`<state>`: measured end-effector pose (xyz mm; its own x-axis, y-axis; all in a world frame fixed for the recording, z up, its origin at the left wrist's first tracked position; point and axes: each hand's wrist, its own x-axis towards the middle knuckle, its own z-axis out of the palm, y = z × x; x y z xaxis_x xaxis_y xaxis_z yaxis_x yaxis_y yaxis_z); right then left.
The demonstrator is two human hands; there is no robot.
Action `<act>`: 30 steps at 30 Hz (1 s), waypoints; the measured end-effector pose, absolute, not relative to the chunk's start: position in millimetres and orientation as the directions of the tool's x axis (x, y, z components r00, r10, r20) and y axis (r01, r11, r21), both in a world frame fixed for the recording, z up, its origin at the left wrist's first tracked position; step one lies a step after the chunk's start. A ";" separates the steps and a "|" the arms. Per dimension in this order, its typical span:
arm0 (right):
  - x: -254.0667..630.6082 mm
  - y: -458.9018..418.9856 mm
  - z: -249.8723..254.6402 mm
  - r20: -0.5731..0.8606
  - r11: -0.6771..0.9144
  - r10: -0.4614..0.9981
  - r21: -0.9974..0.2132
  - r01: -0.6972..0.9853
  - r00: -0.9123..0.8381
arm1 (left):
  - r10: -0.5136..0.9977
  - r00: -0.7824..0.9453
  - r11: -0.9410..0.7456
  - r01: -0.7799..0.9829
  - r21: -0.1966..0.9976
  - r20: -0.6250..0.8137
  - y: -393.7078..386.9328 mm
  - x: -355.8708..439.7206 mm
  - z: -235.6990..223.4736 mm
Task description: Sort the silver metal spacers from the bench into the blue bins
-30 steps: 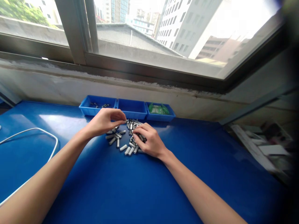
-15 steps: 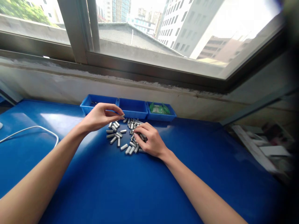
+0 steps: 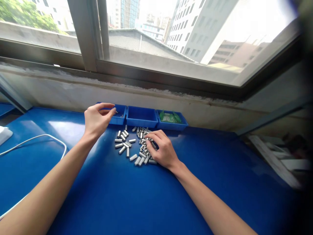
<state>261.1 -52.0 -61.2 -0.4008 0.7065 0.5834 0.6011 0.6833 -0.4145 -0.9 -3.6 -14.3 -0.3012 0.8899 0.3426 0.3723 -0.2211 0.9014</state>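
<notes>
My right hand [image 3: 164, 151] rests on the blue surface [image 3: 137, 195], fingers curled into the right side of the metal pieces [image 3: 133, 145]; whether they pinch one I cannot tell. Pieces: short silver bars, scattered flat, long axes pointing every way, many roughly toward the window. My left hand [image 3: 96, 119] hovers farther back over the left blue tray [image 3: 119, 117], thumb and forefinger nearly closed; any piece between them is too small to see. Middle tray [image 3: 141, 117] and right tray [image 3: 172, 122] stand alongside.

- Blue table [image 3: 146, 202].
- Three blue bins [image 3: 141, 117] at its far edge.
- Small metal pieces [image 3: 132, 145] just before the bins.
- White cable [image 3: 44, 138] left of the bins.
</notes>
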 end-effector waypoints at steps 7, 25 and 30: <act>261.5 -49.8 -61.9 0.564 0.614 0.752 -0.411 0.674 -0.341 | 0.809 0.401 -0.588 0.561 0.583 0.430 -5.4 25.8 -27.6; 260.1 -50.8 -60.6 0.548 0.614 0.759 -0.426 0.664 -0.351 | 0.764 0.600 -0.643 0.675 0.362 0.240 -6.5 30.5 -39.5; 259.7 -50.9 -60.2 0.553 0.631 0.748 -0.422 0.651 -0.367 | 0.761 0.591 -0.647 0.665 0.373 0.268 -4.2 29.5 -43.5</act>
